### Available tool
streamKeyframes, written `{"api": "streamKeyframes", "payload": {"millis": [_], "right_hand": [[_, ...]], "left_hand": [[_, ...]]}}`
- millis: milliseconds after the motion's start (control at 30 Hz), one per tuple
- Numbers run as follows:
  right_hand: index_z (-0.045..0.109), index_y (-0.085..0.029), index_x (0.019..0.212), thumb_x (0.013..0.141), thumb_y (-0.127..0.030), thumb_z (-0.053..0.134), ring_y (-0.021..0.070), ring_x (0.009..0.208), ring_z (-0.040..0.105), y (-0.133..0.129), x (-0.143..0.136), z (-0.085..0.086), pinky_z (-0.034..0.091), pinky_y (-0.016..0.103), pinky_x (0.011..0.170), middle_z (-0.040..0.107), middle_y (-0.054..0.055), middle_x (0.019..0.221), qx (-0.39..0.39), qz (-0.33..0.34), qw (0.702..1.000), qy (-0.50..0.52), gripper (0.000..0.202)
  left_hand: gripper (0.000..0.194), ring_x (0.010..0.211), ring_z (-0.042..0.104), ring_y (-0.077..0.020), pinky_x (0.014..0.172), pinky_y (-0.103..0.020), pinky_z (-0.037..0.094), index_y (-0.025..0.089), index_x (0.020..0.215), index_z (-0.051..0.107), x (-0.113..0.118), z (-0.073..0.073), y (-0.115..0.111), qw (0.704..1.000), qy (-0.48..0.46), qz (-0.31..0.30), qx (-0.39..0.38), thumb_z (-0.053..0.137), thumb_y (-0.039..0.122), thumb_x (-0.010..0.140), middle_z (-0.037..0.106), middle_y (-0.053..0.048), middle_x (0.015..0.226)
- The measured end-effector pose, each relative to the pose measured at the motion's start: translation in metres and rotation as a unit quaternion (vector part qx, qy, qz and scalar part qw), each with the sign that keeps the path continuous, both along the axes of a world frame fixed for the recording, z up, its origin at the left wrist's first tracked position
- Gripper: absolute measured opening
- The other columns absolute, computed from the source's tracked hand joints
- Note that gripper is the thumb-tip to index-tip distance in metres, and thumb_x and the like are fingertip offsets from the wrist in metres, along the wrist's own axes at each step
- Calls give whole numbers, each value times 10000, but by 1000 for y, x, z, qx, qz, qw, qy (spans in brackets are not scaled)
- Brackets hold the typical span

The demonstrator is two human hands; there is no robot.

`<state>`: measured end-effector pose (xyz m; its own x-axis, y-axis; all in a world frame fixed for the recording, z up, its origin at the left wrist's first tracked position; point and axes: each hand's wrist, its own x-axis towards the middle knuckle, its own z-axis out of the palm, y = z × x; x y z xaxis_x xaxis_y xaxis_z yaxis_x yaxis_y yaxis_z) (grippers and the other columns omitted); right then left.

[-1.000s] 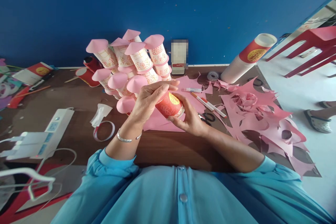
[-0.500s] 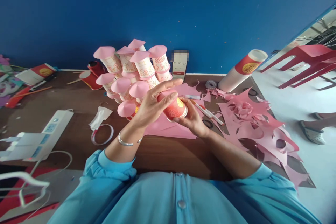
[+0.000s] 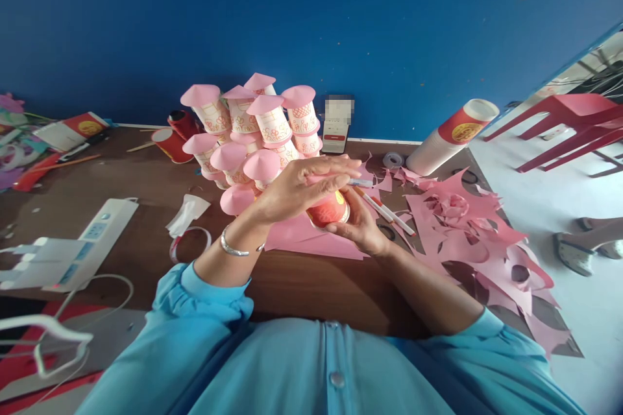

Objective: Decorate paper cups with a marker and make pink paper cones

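A red paper cup [image 3: 327, 213] with a yellow emblem is in front of me, tilted, with pink paper at its upper end mostly hidden. My right hand [image 3: 363, 227] wraps round the cup's right side near its white rim. Across its upper end lies my left hand [image 3: 306, 188], fingers stretched out flat. Just behind my left hand are several white cups with orange drawings [image 3: 272, 126], stacked like towers under pink paper cones [image 3: 265, 104]. Beneath the cup, pink paper sheets [image 3: 316, 243] rest on the brown table.
Pink paper scraps [image 3: 462, 227] and markers [image 3: 389, 213] lie on the right. Behind them leans a tall stack of paper cups [image 3: 438, 146]. A phone [image 3: 335, 126] stands against the blue wall. To the left are a power strip [image 3: 97, 240], a tape roll [image 3: 192, 245] and a red cup [image 3: 170, 144].
My left hand has slid right and flattened further over the cup's top, covering more of it. My right hand keeps its hold. The view has shifted slightly.
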<state>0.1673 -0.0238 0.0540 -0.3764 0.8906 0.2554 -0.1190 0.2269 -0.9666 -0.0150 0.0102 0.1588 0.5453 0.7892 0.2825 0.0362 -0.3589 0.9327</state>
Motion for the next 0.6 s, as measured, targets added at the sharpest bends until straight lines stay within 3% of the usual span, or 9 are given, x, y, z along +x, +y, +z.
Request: {"api": "streamKeyframes", "payload": {"millis": [200,300,433,600], "right_hand": [[540,-232,1426,758,-633,900,375,1400,576,0,0,-6,511,575,1164,630,152,1450,-4,-26,1000,-15,858],[554,-241,1388,778,-630,880,347,1273,647,0,2,-8,576,537,1069,666,128,1364,-22,-10,1000,-9,794],[518,-260,1427,746,-619,894,297,1124,693,3,7,-6,616,460,944,701,95,1269,-94,33,993,63,857],[586,-244,1376,702,-531,929,289,1047,714,6,16,-3,602,432,903,740,84,1178,-187,120,968,120,809]], "left_hand": [[227,1410,637,-305,1286,-601,431,332,1055,848,6,-9,-1,999,5,-7,40,680,477,1007,823,-39,1192],[255,1455,595,-320,1263,-580,465,326,1156,826,4,-6,-4,999,0,-1,49,703,479,993,771,-51,1344],[515,1585,425,-323,1328,-556,362,369,1475,639,-4,-12,-3,995,-64,20,69,671,560,997,575,-30,1615],[957,1628,319,-384,1341,-626,291,406,1624,435,-12,-35,3,990,-59,-35,122,845,661,798,416,-53,1728]]}}
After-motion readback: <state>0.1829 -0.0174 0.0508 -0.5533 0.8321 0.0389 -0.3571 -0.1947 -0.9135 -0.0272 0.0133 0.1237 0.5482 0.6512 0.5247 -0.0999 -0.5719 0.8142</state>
